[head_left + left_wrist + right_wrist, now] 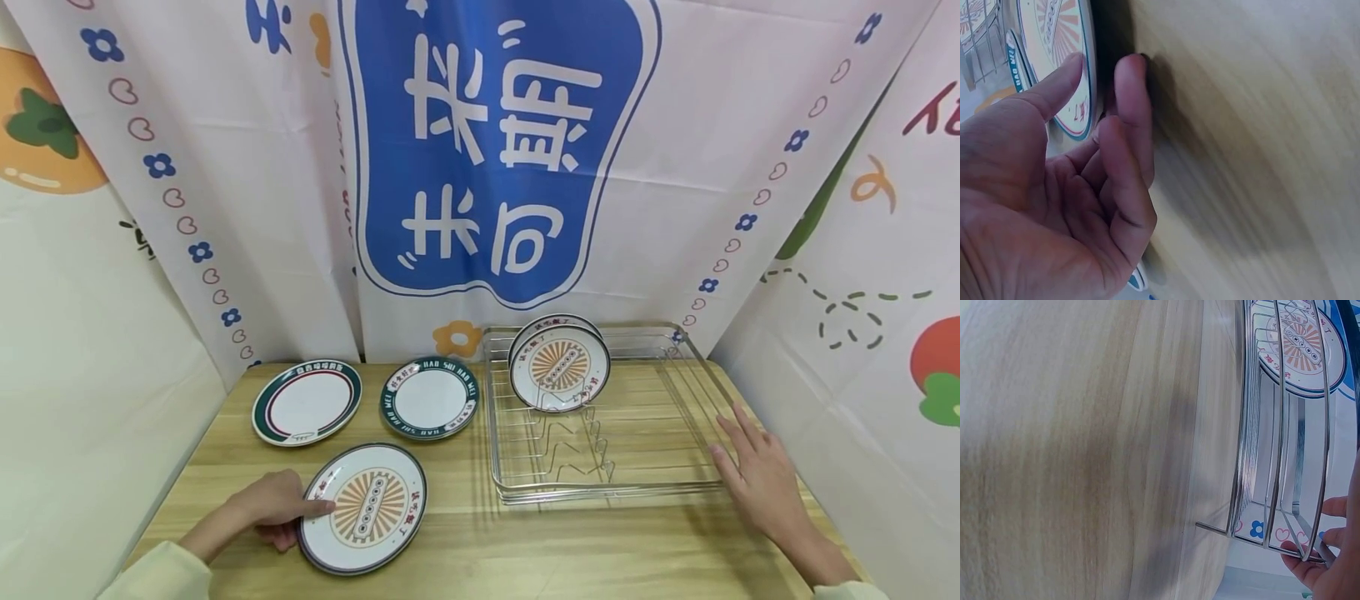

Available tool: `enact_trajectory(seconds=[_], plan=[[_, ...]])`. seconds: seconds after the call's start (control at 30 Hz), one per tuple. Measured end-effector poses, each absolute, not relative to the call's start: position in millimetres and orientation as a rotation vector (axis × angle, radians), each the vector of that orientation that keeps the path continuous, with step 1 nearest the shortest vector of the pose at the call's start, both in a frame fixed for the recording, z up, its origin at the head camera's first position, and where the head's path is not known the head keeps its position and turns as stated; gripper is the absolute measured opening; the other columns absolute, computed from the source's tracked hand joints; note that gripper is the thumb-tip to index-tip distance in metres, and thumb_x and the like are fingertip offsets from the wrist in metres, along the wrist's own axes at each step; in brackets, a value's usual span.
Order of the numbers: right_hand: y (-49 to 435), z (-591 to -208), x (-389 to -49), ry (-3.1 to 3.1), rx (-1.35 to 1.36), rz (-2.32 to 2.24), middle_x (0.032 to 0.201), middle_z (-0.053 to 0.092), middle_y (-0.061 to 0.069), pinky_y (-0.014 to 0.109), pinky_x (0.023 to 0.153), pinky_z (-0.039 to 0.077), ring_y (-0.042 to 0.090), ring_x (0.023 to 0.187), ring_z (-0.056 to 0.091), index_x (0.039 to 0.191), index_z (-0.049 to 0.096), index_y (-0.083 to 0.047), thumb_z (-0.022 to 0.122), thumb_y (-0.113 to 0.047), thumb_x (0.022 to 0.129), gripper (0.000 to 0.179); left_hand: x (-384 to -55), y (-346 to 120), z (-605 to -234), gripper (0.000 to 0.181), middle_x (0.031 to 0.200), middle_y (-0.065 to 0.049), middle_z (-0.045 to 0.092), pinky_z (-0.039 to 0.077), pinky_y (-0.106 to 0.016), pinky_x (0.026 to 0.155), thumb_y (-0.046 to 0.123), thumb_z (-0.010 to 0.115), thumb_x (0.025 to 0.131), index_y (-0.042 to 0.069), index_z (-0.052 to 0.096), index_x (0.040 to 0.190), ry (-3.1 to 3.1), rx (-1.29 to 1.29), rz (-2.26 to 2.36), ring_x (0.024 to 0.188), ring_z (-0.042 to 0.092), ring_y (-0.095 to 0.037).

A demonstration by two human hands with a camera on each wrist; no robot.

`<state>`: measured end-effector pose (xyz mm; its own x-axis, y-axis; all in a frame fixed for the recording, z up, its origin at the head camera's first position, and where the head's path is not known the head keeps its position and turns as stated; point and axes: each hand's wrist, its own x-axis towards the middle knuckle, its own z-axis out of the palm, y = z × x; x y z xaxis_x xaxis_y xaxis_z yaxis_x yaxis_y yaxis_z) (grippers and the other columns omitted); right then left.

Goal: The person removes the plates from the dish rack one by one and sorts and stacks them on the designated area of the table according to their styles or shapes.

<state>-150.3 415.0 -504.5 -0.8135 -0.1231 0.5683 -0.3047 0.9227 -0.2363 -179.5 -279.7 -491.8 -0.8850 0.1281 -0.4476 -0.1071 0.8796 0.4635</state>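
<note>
My left hand (273, 504) pinches the left edge of a round plate (378, 492), white with an orange sunburst and a dark rim. In the head view its thumb lies on the plate's face and other fingers are partly hidden under it. The left wrist view shows the plate's rim standing off the wood, with a dark shadow below. My right hand (761, 475) holds the right front corner of a metal wire dish rack (645, 483), thumb and fingers over the rim. Two sunburst plates (562, 367) lean upright in the rack's back left part, one behind the other.
A white plate with a green and red rim (311, 404) lies at the back left of the wooden table (465, 550). Beside it lies a green-rimmed plate with lettering (431, 398), left of the rack. Printed cloth (675, 150) hangs behind and on both sides.
</note>
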Motion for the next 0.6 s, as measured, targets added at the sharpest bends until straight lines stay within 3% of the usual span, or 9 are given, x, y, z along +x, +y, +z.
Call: enact_trajectory(seconds=[0.27,0.47,0.6], plan=[[414,-503,-149,-2.518,0.303,0.434,0.152,0.046,0.039,0.060,0.093,0.036,0.056,0.116,0.051,0.137,0.059,0.009,0.059,-0.020,0.107,0.042,-186,-289,-483,0.051,0.053,-0.002,0.064,0.047,-0.022,0.045,0.047,0.077,0.094,0.009,0.065,0.062,2.645,0.009,0.579,0.044,0.062,-0.011],[413,-500,-151,-2.506,0.314,0.426,0.150,0.046,0.040,0.060,0.093,0.036,0.056,0.117,0.050,0.136,0.059,0.010,0.059,-0.020,0.107,0.042,-193,-277,-453,0.055,0.050,0.001,0.060,0.037,-0.026,0.048,0.047,0.073,0.097,0.011,0.062,0.057,2.752,0.118,0.463,0.046,0.050,-0.011],[413,-502,-151,-2.501,0.314,0.423,0.150,0.047,0.040,0.059,0.093,0.036,0.056,0.119,0.051,0.136,0.059,0.010,0.059,-0.020,0.106,0.042,-202,-256,-428,0.044,0.055,0.001,0.058,0.037,-0.031,0.052,0.040,0.072,0.099,0.014,0.059,0.066,2.874,0.199,0.458,0.052,0.052,-0.016]])
